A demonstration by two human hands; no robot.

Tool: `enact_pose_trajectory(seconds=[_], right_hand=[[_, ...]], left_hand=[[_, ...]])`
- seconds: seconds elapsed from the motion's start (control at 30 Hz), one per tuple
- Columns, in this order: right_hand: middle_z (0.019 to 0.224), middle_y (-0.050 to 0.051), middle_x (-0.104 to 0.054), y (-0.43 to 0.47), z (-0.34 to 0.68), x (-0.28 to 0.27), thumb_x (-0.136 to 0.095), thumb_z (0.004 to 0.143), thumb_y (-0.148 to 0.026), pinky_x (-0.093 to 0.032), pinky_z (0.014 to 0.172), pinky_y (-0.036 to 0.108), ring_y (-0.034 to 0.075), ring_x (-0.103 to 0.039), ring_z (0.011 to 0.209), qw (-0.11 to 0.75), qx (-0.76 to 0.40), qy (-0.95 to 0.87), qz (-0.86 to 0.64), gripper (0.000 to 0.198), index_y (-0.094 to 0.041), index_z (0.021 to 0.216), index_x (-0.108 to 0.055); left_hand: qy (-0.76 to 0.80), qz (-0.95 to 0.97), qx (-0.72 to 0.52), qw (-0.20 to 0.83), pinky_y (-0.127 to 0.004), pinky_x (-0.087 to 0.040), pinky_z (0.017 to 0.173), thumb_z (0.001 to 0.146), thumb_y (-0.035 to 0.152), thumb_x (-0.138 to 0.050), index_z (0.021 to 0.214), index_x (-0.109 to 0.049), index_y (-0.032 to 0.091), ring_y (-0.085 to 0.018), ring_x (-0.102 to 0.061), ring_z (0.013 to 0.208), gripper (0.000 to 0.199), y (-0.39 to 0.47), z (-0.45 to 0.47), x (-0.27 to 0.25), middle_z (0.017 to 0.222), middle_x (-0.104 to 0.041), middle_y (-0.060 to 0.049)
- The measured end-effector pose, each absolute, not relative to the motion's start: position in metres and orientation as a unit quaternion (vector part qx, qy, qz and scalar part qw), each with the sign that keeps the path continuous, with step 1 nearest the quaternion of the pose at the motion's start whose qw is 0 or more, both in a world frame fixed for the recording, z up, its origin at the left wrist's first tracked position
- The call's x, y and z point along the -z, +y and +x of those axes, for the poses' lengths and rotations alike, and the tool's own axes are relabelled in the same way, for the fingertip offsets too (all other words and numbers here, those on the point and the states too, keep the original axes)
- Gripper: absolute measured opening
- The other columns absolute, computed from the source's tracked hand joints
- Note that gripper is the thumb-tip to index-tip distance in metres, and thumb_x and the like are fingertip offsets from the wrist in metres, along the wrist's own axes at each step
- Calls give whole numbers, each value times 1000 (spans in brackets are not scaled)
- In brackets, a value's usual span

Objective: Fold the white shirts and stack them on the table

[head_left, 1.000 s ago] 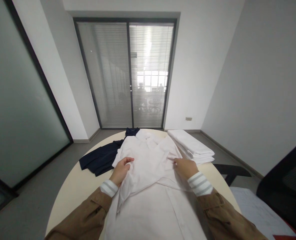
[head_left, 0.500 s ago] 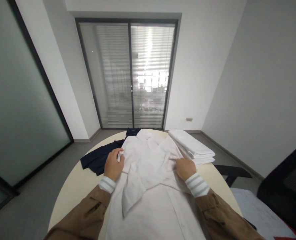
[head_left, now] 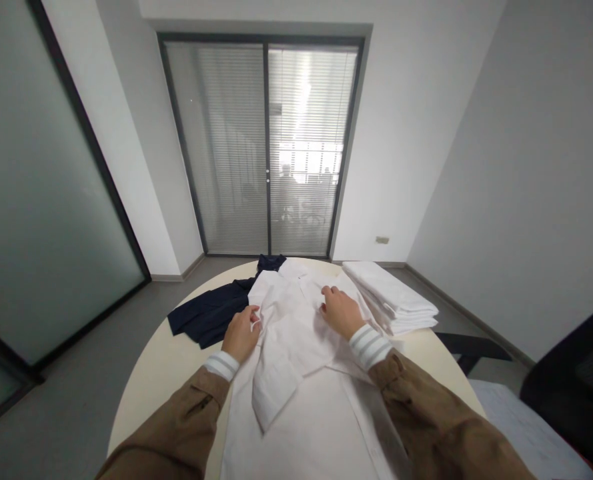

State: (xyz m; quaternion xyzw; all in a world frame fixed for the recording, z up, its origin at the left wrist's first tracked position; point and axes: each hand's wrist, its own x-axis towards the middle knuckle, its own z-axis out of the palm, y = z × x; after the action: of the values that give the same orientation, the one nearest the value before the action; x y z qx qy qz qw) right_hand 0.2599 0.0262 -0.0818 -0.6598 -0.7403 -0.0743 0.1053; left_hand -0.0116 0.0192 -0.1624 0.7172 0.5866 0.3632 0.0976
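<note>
A white button-up shirt (head_left: 309, 407) lies lengthwise before me, its collar end away from me and its sleeves folded across the body. At the shirt's left edge is my left hand (head_left: 241, 335), fingers curled and closed on a bit of the cloth. My right hand (head_left: 343, 312) is over the upper right part of the shirt, its fingers loosely bent and apart, with nothing held. Whether its fingertips touch the cloth I cannot tell.
A dark navy garment (head_left: 209, 312) lies left of the shirt on the round cream table (head_left: 151, 380). Folded white cloths (head_left: 393, 300) are stacked at the right. Beyond the table's right edge stands a black chair (head_left: 571, 387). A glazed partition with blinds (head_left: 226, 153) is ahead.
My right hand has let go of the shirt's right side and moved inward over it. My left hand has shifted slightly right and toward me. The view has turned a little left.
</note>
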Motion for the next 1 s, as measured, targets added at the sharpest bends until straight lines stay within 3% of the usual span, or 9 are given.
enact_pose_trajectory(seconds=[0.1, 0.2, 0.37, 0.43, 0.5, 0.6, 0.73, 0.87, 1.0], right_hand=[[118, 13, -66, 44, 230, 75, -49, 95, -35, -46, 81, 32, 26, -61, 107, 164, 22, -751, -639, 35, -18, 125, -52], [118, 15, -68, 62, 199, 71, -45, 95, -55, -44, 90, 38, 29, -61, 111, 197, -67, -738, -642, 53, -17, 131, -50], [123, 18, -67, 89, 165, 81, -30, 89, -78, -40, 99, 46, 33, -60, 117, 215, -246, -677, -659, 76, -19, 132, -55], [119, 18, -68, 99, 160, 92, -47, 87, -70, -42, 97, 44, 32, -62, 113, 246, -276, -672, -642, 68, -17, 127, -59], [107, 15, -72, 106, 158, 103, -67, 80, -47, -46, 91, 39, 29, -65, 102, 283, -291, -680, -611, 52, -14, 121, -64], [87, 8, -73, 114, 158, 111, -67, 75, -21, -48, 83, 31, 21, -66, 85, 327, -305, -695, -563, 35, -14, 108, -71], [80, 5, -72, 122, 158, 104, -51, 83, -21, -50, 75, 28, 19, -64, 80, 389, -302, -695, -523, 36, -14, 112, -71], [84, 5, -72, 130, 159, 97, -47, 82, -19, -50, 69, 25, 17, -62, 74, 437, -302, -679, -507, 45, -14, 121, -68], [84, 5, -71, 135, 164, 102, -49, 79, -16, -47, 63, 22, 12, -58, 64, 433, -312, -663, -524, 41, -13, 114, -71]], left_hand=[[563, 728, -377, 100, -39, -47, 89, 82, 9, -54, 112, -59, 16, -26, -60, 96, 32, 15, -6, 161, 92, -67, -7], [528, 738, -405, 109, -37, -47, 88, 81, 7, -51, 107, -59, 17, -24, -60, 94, 29, 12, -2, 158, 90, -65, -6], [530, 714, -438, 134, -37, -48, 83, 87, 20, -52, 97, -59, 18, -24, -62, 88, 13, 11, -1, 151, 85, -64, -5], [535, 689, -464, 155, -38, -48, 84, 89, 23, -50, 94, -59, 19, -23, -62, 88, 11, 13, -3, 150, 88, -65, -6], [540, 660, -493, 169, -37, -49, 88, 89, 21, -49, 94, -58, 18, -22, -63, 93, 10, 17, -5, 151, 93, -64, -7], [573, 614, -508, 191, -36, -49, 92, 83, 13, -51, 103, -57, 17, -22, -63, 101, 21, 23, -9, 156, 108, -62, -10], [608, 585, -487, 226, -38, -47, 98, 80, 6, -51, 114, -55, 15, -23, -62, 107, 36, 29, -14, 163, 120, -60, -14], [594, 601, -472, 251, -40, -46, 100, 81, 4, -46, 119, -57, 14, -22, -64, 102, 41, 30, -16, 160, 121, -63, -14], [537, 684, -428, 245, -42, -34, 114, 71, -1, -45, 130, -55, 14, -25, -52, 127, 62, 23, -18, 158, 135, -56, -14]])
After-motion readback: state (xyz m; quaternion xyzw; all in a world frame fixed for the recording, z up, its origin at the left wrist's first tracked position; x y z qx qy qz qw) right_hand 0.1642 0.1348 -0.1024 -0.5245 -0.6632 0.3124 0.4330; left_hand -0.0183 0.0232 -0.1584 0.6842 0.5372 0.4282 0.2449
